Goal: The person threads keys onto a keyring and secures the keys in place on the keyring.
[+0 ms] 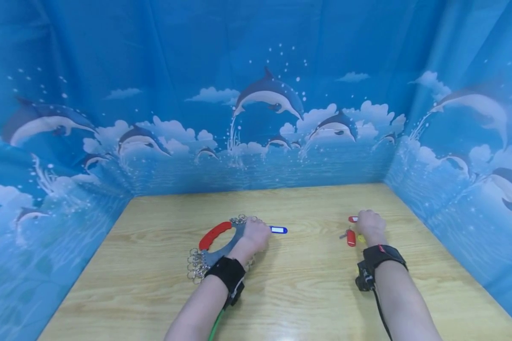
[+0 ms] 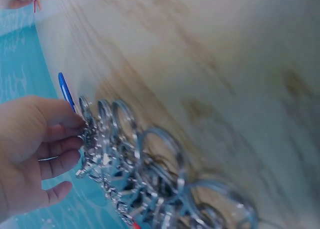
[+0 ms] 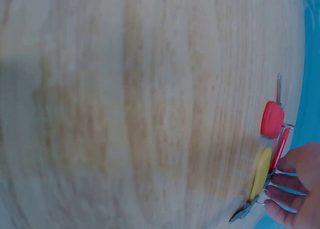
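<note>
My left hand [image 1: 256, 234] is at the right end of a key ring holder [image 1: 227, 250], a curved grey plate with a red grip [image 1: 213, 234] and many metal rings [image 2: 160, 149]. In the left wrist view its curled fingers [image 2: 57, 149] hold the holder at the end rings; the thumb is hidden. A blue key tag [image 1: 278, 230] sticks out just beyond them. On the right, my right hand [image 1: 371, 224] pinches a key with a red tag [image 3: 280, 151]. Close beside it lie another red key tag [image 1: 351, 238] with its key and a yellow key tag [image 3: 261, 171] with a key.
The light wood table [image 1: 307, 284] is enclosed at the back and sides by a blue curtain [image 1: 264, 166] printed with dolphins. Black straps with small cameras [image 1: 364, 279] sit on both wrists, and cables run back along the forearms.
</note>
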Demonstrator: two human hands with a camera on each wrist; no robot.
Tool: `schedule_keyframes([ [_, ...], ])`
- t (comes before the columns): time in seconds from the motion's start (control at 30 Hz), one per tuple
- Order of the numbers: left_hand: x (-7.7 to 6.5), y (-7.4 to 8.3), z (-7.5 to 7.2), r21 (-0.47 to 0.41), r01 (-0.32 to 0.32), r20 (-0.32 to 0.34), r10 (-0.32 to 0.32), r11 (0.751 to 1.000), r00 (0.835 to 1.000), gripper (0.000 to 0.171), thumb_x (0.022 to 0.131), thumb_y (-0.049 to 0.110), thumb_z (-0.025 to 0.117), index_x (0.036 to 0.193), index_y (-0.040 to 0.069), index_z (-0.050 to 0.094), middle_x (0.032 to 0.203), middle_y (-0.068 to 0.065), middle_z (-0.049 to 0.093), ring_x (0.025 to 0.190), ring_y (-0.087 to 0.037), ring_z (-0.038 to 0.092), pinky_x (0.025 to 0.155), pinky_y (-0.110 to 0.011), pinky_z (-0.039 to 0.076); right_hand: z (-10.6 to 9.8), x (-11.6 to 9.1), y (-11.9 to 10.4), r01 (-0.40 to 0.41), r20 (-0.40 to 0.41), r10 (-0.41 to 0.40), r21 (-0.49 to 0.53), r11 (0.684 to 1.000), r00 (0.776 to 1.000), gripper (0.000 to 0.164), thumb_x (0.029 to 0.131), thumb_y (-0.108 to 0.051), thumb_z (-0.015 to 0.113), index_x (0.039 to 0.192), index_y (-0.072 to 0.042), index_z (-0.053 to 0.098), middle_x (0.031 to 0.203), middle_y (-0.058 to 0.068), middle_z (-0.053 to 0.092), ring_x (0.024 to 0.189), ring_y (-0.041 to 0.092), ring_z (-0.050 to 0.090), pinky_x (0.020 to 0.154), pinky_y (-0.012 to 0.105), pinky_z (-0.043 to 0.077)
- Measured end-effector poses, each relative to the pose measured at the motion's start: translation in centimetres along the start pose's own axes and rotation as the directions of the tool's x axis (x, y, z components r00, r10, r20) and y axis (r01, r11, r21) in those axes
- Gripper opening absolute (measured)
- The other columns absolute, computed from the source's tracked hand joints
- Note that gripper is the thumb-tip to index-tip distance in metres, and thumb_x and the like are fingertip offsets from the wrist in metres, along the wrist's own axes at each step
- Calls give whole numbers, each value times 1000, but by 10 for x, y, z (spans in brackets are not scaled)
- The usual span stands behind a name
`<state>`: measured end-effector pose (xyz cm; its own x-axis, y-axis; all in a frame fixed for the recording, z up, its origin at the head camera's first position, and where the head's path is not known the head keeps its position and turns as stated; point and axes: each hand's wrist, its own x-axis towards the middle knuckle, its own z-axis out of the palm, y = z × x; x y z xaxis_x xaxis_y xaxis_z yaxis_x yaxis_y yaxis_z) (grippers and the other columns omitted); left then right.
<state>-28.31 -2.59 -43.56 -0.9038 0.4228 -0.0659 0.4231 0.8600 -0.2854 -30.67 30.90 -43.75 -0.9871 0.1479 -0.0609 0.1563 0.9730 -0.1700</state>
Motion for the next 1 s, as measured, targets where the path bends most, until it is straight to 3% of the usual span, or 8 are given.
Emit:
schedule_keyframes([
  [0.13,2,-4,6,-126,48,20,-46,991,999,14,76,19,68,89,15,69,102,-6,62,105,-26,54,101,-53,27,4,-2,1,1,-19,0,12,1000,1000,28,83,-8,54,102,13,56,100,34,47,96,49,47,70,55,45],
  [0.27,1,-7,6,-180,86,13,-85,980,996,9,79,24,65,78,15,64,98,-5,60,102,-27,55,98,-53,30,7,-3,2,2,-19,-2,8,1000,1000,29,84,-7,51,103,14,56,101,33,48,99,49,45,73,56,43],
  [0.43,-1,-9,1,-215,85,33,-79,973,996,24,84,24,62,62,18,53,94,-2,60,104,-25,55,101,-54,26,10,-1,5,26,-52,-25,13,1000,998,23,83,-5,52,97,13,57,95,29,52,94,46,49,70,55,45],
  [0.67,1,-7,0,-183,80,66,-69,980,995,25,85,20,60,61,18,52,102,-4,62,111,-28,52,103,-52,24,13,-1,5,48,-116,-45,20,999,992,13,78,-5,61,85,6,61,85,24,54,85,40,51,62,50,46],
  [0.73,1,-7,0,-183,77,69,-65,980,995,27,86,20,59,60,17,52,99,-4,62,110,-28,53,103,-52,25,14,-2,3,62,-140,-58,24,998,988,13,79,-4,60,86,6,61,84,23,54,83,40,51,62,50,45],
  [0.83,2,-9,-1,-195,83,67,-72,977,995,31,86,21,59,57,16,49,84,-2,60,101,-26,56,101,-52,26,14,-2,0,87,-193,-76,54,995,978,24,78,-5,65,97,7,59,90,25,55,87,41,51,66,52,45],
  [0.9,2,-10,-1,-216,102,63,-90,971,994,32,85,23,60,56,16,49,79,-1,59,96,-25,57,101,-53,27,12,-2,-5,111,-236,-87,90,990,968,36,74,-3,69,107,8,56,97,28,56,93,44,51,72,53,44],
  [1.0,3,-13,-2,-218,116,45,-108,969,993,32,85,25,61,57,16,51,79,-3,61,91,-25,59,100,-52,29,7,-1,-13,164,-312,-120,119,979,942,41,75,2,64,114,9,54,105,30,54,100,46,49,80,54,43],
])
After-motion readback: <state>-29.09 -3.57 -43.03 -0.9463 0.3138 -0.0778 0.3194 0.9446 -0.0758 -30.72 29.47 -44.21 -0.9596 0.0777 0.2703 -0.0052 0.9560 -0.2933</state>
